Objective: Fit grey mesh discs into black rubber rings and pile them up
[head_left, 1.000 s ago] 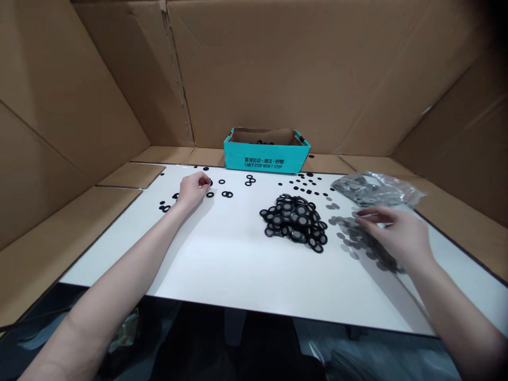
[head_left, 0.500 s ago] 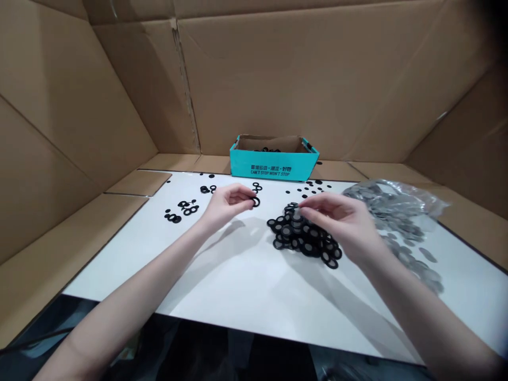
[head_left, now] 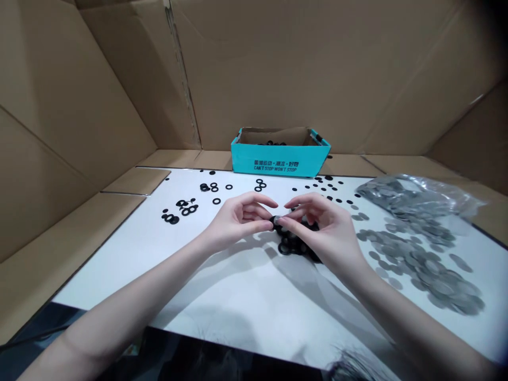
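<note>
A black ring [head_left: 273, 219] is pinched between the thumb and fingers of my left hand [head_left: 236, 221], above the middle of the table. My right hand [head_left: 327, 225] meets it from the other side, thumb and forefinger closed on a small grey disc [head_left: 278, 219]. Disc and ring overlap in this view; whether the disc sits inside the ring I cannot tell. Just behind and below my fingertips lies a pile of black rings with grey centres [head_left: 293, 246], partly covered by my right hand.
Loose grey discs [head_left: 436, 275] spread across the right side, beside a clear plastic bag [head_left: 413, 193] of more discs. At the back stands a teal box [head_left: 278, 161] with black pieces inside. Black rings [head_left: 186, 209] lie in groups at left. Cardboard walls [head_left: 297, 69] surround the white table [head_left: 222, 301].
My hands have come together: the left moved right with the ring, and the right moved left with the disc to meet it. The camera view has shifted slightly.
</note>
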A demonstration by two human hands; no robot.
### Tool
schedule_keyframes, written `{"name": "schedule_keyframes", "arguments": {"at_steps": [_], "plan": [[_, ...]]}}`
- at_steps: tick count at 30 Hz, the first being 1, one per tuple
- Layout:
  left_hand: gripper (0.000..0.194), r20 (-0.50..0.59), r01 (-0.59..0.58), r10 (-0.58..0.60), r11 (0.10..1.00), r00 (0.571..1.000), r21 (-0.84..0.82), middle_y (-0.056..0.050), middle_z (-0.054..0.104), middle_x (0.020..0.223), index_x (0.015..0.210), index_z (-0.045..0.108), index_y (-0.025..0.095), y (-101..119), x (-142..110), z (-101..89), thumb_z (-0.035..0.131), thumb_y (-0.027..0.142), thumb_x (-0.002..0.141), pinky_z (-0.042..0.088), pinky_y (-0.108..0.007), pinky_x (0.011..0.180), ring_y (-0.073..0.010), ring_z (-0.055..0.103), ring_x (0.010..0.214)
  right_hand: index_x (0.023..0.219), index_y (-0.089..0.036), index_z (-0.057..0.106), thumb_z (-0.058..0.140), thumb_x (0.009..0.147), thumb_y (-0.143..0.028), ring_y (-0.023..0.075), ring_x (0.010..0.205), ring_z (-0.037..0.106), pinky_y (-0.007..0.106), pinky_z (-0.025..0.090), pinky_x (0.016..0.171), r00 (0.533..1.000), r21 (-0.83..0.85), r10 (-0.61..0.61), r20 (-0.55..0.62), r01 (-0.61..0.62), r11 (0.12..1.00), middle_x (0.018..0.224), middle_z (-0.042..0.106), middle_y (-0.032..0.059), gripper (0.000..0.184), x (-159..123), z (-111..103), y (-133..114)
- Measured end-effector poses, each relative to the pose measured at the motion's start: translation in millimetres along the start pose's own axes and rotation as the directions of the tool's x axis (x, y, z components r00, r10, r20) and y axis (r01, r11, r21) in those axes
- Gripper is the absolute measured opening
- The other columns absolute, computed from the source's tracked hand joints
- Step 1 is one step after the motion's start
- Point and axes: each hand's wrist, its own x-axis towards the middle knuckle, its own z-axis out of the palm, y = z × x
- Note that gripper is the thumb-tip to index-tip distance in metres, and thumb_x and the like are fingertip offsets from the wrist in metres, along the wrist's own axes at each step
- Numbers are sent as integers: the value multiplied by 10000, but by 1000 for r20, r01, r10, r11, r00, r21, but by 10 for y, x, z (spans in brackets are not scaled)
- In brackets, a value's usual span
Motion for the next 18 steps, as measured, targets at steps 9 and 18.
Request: {"name": "schedule_keyframes", "arguments": {"at_steps": [9,18], "plan": [[277,45,-29,25,996,999,89,-16,710,830,1091,665,157,24,-45,97,772,237,849,550,-232,734,-114,696,764,907,-232,665,769,816,-353,178,658,657,327,374,629,995,24,55,81,-57,998,734,750,7,183,-132,-6,97],[212,77,-125,108,959,991,254,-32,697,969,1105,662,171,54,-64,163,655,152,893,558,-256,844,-118,679,890,924,-252,594,736,826,-274,161,642,652,307,386,628,993,10,40,115,-42,999,669,733,-37,174,-184,-17,105]]}}
